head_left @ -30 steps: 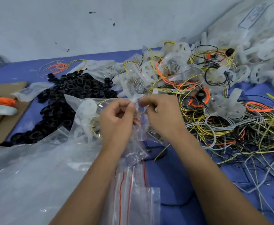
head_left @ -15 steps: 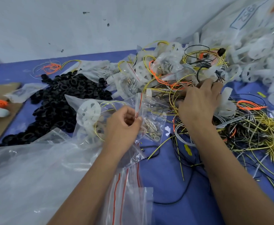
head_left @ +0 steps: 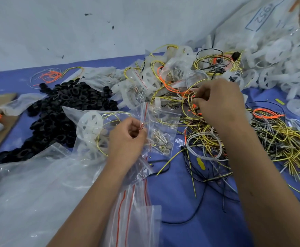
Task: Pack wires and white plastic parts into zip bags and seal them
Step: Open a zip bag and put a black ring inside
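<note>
Step in hand looks like gathering wires for the zip bag [head_left: 156, 129], not yet sealing. Left hand [head_left: 127, 138] pinches the bag's red-striped mouth edge, grip clenched on the plastic, bag lying on the blue desk [head_left: 181, 202]. Bag already holds small ring parts low down; a white plastic wheel [head_left: 90, 122] sits in another bag just left of it. Right hand [head_left: 218, 102], up and right of the bag, pinches yellow wires [head_left: 190, 102] at the edge of the wire pile [head_left: 270, 139], grip grasping them. Next move probably calls for freeing the strands from the tangle and feeding them into the held-open mouth; snagging neighbours is the likely risk.
</note>
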### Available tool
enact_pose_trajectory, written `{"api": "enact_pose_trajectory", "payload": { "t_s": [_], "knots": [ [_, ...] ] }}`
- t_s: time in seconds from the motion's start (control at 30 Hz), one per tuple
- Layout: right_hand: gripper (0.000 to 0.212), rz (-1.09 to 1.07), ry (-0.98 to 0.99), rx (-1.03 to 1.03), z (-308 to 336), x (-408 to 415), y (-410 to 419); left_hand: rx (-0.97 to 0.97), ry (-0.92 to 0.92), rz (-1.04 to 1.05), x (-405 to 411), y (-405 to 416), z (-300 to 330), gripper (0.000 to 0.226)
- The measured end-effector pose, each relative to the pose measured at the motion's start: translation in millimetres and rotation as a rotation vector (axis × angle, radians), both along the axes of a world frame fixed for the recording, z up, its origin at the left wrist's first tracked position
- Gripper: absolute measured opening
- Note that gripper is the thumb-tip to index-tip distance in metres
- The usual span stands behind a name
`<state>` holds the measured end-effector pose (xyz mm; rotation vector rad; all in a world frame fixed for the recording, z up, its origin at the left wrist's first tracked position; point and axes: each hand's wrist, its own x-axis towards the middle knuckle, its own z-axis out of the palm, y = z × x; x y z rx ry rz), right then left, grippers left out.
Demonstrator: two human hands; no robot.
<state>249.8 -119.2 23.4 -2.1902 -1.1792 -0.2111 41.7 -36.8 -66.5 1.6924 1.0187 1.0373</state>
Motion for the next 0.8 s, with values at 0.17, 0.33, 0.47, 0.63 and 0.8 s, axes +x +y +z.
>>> {"api": "enact_pose_trajectory", "payload": {
  "t_s": [0.17, 0.33, 0.47, 0.63, 0.8],
  "knots": [
    [0.008, 0.022, -0.056, -0.045, 25, 2, -9, -0.008, 0.006, 0.001, 1, 0, 1, 0.003],
    [0.012, -0.112, -0.043, 0.132, 31, 6, -16, -0.018, -0.004, 0.01, 1, 0, 1, 0.002],
    [0.016, -0.091, -0.011, 0.451, 30, 3, -14, -0.015, -0.011, 0.071, 1, 1, 1, 0.002],
    [0.013, -0.064, 0.134, 0.868, 13, -12, -3, -0.053, -0.043, 0.144, -4, 4, 0, 0.01],
    [0.007, 0.32, 0.508, 0.65, 1, -33, 10, -0.067, -0.074, 0.158, -4, 4, 2, 0.013]
  ]
}}
